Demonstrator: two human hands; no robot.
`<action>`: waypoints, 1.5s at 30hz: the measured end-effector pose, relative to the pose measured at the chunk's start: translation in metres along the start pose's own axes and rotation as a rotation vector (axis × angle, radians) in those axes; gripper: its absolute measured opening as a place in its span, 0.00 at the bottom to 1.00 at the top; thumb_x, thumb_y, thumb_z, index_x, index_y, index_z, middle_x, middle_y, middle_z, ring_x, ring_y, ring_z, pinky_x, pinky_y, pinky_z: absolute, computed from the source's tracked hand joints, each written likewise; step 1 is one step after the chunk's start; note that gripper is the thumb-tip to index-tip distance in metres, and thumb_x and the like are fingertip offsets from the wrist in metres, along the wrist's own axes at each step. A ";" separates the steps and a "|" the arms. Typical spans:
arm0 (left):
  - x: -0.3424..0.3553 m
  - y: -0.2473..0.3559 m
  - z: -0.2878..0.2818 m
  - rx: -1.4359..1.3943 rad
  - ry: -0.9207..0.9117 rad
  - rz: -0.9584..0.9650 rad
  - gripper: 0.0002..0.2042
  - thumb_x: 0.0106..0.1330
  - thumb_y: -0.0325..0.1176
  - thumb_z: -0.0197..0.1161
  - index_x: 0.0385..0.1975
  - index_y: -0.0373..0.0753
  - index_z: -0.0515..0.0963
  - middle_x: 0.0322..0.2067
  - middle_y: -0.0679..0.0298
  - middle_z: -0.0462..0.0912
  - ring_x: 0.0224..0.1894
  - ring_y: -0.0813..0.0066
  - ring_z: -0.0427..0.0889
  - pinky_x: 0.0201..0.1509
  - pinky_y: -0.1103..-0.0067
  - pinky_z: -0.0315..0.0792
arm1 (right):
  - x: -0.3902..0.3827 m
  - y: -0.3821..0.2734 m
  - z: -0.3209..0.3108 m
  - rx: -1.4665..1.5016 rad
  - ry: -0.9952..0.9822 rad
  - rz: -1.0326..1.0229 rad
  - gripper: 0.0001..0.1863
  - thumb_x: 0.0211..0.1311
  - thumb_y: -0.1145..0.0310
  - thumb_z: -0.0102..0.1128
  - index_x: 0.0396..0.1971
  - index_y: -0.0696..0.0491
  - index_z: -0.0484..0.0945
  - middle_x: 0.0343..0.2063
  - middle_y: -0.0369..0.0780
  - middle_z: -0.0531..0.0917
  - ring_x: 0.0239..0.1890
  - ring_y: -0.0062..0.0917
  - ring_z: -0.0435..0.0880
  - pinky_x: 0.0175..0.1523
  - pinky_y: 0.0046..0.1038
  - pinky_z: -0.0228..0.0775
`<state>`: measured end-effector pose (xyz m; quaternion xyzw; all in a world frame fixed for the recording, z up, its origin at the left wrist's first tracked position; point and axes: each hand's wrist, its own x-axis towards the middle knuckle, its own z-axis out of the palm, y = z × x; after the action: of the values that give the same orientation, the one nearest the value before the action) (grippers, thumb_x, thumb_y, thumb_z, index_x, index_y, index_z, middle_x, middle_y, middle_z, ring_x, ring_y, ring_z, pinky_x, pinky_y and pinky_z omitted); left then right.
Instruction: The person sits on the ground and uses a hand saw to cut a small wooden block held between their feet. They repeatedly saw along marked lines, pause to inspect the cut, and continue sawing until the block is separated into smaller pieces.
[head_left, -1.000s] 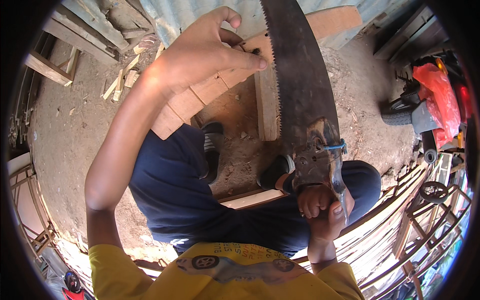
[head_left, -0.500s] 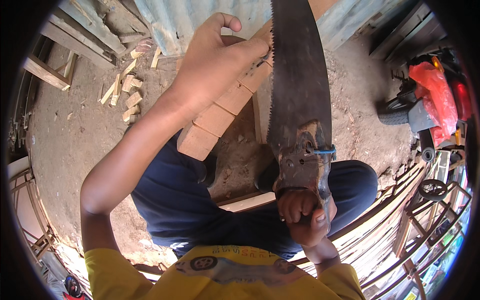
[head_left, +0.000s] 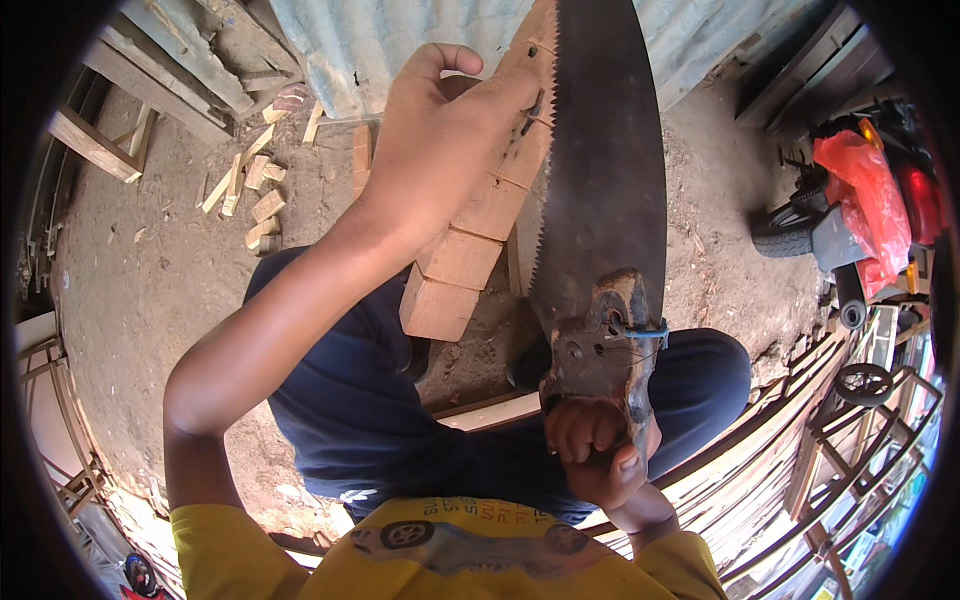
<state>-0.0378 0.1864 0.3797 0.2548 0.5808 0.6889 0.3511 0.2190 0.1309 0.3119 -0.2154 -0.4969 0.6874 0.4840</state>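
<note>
My right hand (head_left: 600, 450) is wrapped around the worn handle of a hand saw (head_left: 605, 150). Its broad dark blade points away from me, and blue cord is tied at the handle. Left of the teeth runs a long wooden beam (head_left: 465, 255), scored with several crosswise cuts and dark marks on its surface. My left hand (head_left: 440, 150) grips this beam, thumb lying along its top and one finger curled; the other fingers are hidden. The saw's toothed edge lies against or just above the beam's right side; I cannot tell whether it touches.
Small wood offcuts (head_left: 262, 200) lie on the dirt floor at the left. A corrugated metal sheet (head_left: 400, 40) stands ahead. At the right is part of a motorbike with a red plastic bag (head_left: 865, 190). Long wood strips (head_left: 740, 450) lie at the lower right.
The beam's near end has swung to the right and slightly toward me, with my left hand still on it. The saw has drawn back a little toward me.
</note>
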 end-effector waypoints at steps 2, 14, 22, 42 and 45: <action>0.001 -0.001 -0.001 -0.051 0.017 -0.017 0.12 0.60 0.30 0.60 0.40 0.38 0.67 0.33 0.64 0.78 0.34 0.81 0.77 0.40 0.83 0.72 | 0.001 -0.003 -0.007 -0.106 -0.091 0.014 0.25 0.65 0.47 0.54 0.24 0.54 0.60 0.12 0.36 0.64 0.12 0.24 0.65 0.19 0.28 0.59; 0.010 -0.016 -0.007 -0.090 0.025 0.146 0.19 0.67 0.40 0.49 0.45 0.28 0.72 0.41 0.58 0.75 0.43 0.73 0.72 0.52 0.75 0.67 | -0.004 -0.004 -0.010 -0.164 -0.141 0.023 0.26 0.66 0.46 0.52 0.19 0.50 0.58 0.11 0.35 0.62 0.12 0.24 0.65 0.20 0.28 0.60; 0.000 0.000 0.002 -0.081 0.029 0.003 0.19 0.70 0.39 0.46 0.53 0.32 0.71 0.49 0.57 0.74 0.47 0.70 0.76 0.53 0.75 0.71 | 0.005 -0.003 0.010 0.063 0.015 0.029 0.31 0.57 0.49 0.68 0.26 0.69 0.72 0.11 0.37 0.71 0.11 0.20 0.68 0.16 0.23 0.59; 0.004 0.004 -0.010 -0.122 0.032 -0.111 0.18 0.70 0.41 0.48 0.52 0.35 0.71 0.45 0.60 0.76 0.43 0.73 0.78 0.49 0.76 0.73 | 0.011 -0.011 -0.005 -0.158 -0.005 0.118 0.33 0.57 0.43 0.65 0.23 0.65 0.71 0.10 0.36 0.71 0.11 0.18 0.68 0.16 0.20 0.54; 0.003 0.006 -0.007 -0.124 0.063 -0.086 0.18 0.71 0.41 0.47 0.52 0.35 0.72 0.44 0.60 0.76 0.41 0.74 0.77 0.49 0.76 0.73 | 0.015 -0.016 -0.005 -0.090 -0.046 0.137 0.31 0.58 0.46 0.65 0.25 0.66 0.71 0.11 0.37 0.71 0.11 0.18 0.67 0.16 0.21 0.54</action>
<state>-0.0464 0.1836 0.3841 0.1856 0.5583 0.7154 0.3770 0.2237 0.1475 0.3271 -0.2545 -0.5223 0.7007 0.4140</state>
